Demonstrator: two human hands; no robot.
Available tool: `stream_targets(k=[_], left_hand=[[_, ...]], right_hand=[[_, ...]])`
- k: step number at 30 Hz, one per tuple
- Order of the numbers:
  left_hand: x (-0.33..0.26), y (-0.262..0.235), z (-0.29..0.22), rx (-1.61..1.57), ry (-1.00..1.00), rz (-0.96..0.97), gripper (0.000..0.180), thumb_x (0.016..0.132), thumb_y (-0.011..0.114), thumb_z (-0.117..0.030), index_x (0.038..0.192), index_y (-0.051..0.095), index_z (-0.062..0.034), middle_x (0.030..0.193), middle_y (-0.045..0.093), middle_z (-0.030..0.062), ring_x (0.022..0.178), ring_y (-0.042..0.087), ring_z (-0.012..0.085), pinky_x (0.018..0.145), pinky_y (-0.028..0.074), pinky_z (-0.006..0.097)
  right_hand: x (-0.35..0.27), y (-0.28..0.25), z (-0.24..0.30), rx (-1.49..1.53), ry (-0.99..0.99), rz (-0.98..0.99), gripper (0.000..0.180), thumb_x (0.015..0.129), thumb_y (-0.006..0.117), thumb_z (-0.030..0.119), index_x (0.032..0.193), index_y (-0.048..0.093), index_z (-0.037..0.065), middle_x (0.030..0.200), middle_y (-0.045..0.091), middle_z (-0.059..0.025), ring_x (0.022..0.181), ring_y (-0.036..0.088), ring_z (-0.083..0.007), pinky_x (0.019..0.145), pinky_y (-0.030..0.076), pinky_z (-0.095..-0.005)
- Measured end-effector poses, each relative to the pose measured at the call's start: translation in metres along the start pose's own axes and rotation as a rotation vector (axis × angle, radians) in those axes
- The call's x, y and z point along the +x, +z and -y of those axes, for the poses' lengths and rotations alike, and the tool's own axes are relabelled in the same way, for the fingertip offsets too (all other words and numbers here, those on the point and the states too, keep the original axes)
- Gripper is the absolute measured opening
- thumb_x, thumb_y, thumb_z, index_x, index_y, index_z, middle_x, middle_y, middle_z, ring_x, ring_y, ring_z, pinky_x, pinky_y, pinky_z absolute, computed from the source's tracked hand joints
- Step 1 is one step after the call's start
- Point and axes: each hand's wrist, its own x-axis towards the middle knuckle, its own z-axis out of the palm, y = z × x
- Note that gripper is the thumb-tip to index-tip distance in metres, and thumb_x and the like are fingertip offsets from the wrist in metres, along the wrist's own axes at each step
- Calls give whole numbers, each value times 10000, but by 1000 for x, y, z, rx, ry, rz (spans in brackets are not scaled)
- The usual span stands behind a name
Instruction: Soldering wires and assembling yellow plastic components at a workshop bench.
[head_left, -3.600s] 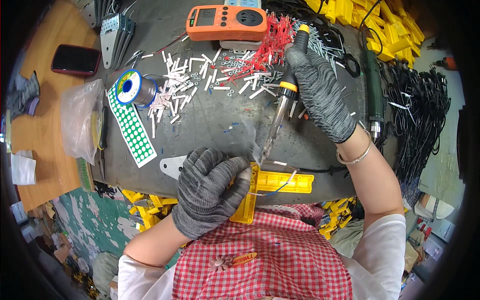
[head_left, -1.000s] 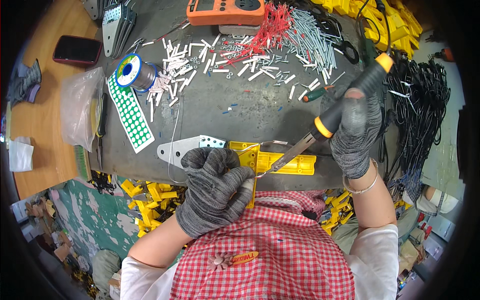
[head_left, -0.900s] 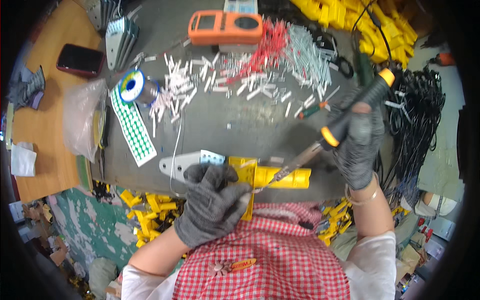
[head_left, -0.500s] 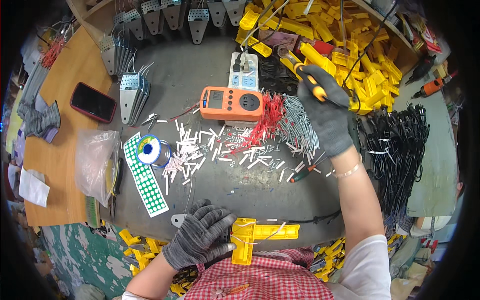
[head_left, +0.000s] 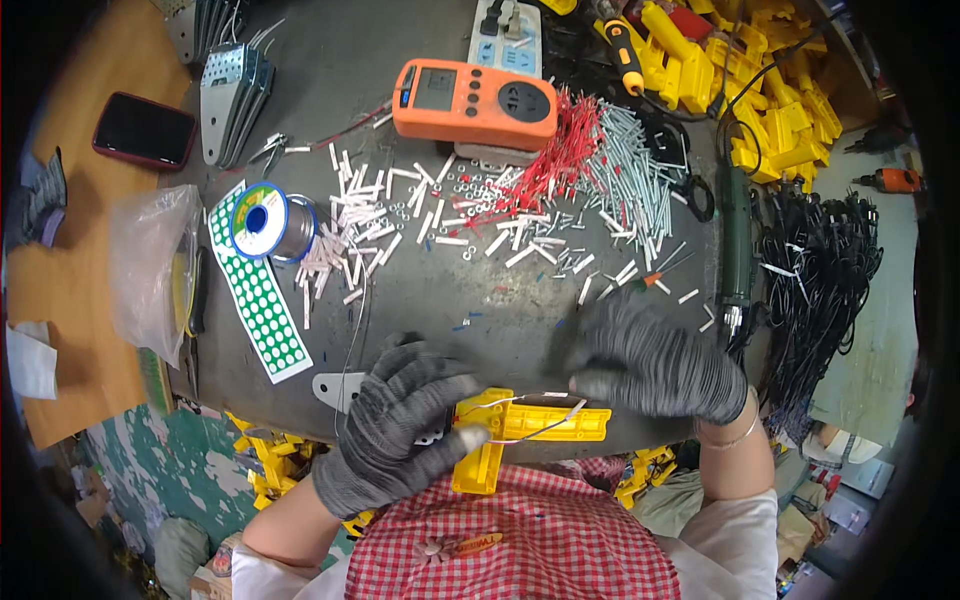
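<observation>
My left hand point(head_left: 405, 425), in a grey knitted glove, is closed on a T-shaped yellow plastic housing point(head_left: 560, 422) at the table's front edge. Its thumb presses on the housing's left part. A white wire and a dark wire point(head_left: 540, 435) loop over the open housing. From under the left hand sticks out a flat metal plate point(head_left: 335, 390) with a hole. My right hand point(head_left: 655, 365), gloved alike, is just right of and above the housing, its fingers smeared by motion. Beside its fingers shows a screwdriver point(head_left: 652, 281), its handle mostly hidden. A yellow-and-black-handled soldering iron point(head_left: 624, 55) rests at the back.
An orange meter point(head_left: 470, 100) stands behind scattered white sleeves, nuts, screws point(head_left: 640, 185) and red wires point(head_left: 560, 150). At left are a solder spool point(head_left: 258, 222), green-dotted sticker sheet point(head_left: 265, 310) and phone point(head_left: 145, 130). Black cords point(head_left: 825, 270) lie right; yellow housings point(head_left: 780, 110) are piled behind.
My right hand has let go of the soldering iron and come down toward the yellow housing. The left hand still holds the housing. The view has tilted downward.
</observation>
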Motion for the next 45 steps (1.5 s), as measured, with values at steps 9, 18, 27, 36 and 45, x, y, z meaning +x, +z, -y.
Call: stream_targets(k=[9, 18, 27, 36, 45], left_hand=[[4, 33, -11, 126, 88, -116, 183, 804, 726, -100, 980, 676, -99, 992, 704, 44, 1076, 633, 302, 1033, 385, 521], [4, 27, -19, -7, 32, -132, 184, 784, 736, -100, 949, 656, -84, 926, 678, 77, 967, 632, 308, 967, 432, 478], [-1, 32, -6, 128, 156, -173, 237, 752, 750, -145, 970, 696, -69, 884, 650, 81, 856, 610, 303, 915, 442, 506], [-3, 26, -12, 15, 40, -137, 176, 761, 744, -89, 932, 701, -74, 900, 649, 94, 917, 617, 304, 993, 438, 506], [5, 30, -13, -33, 82, -153, 152, 759, 724, -74, 901, 672, -88, 877, 629, 85, 893, 609, 299, 1001, 408, 508]], right_hand=[[-22, 54, 18, 431, 297, -70, 216, 939, 621, 189, 1027, 651, -6, 941, 641, -182, 849, 638, -328, 802, 523, -384], [-22, 74, 24, 387, 217, -202, 194, 943, 621, 157, 1076, 658, 21, 917, 687, -166, 830, 698, -289, 758, 545, -358], [-23, 69, 24, 282, 141, -152, 247, 947, 631, 237, 1080, 679, 35, 996, 696, -160, 908, 690, -331, 818, 552, -388], [6, 7, 9, 225, 284, -430, 329, 961, 628, 318, 1144, 664, 47, 1051, 701, -126, 921, 679, -254, 831, 526, -389], [150, -138, -102, -749, -277, -1049, 291, 829, 575, -44, 1100, 660, 21, 1071, 704, -131, 999, 666, -327, 862, 521, -351]])
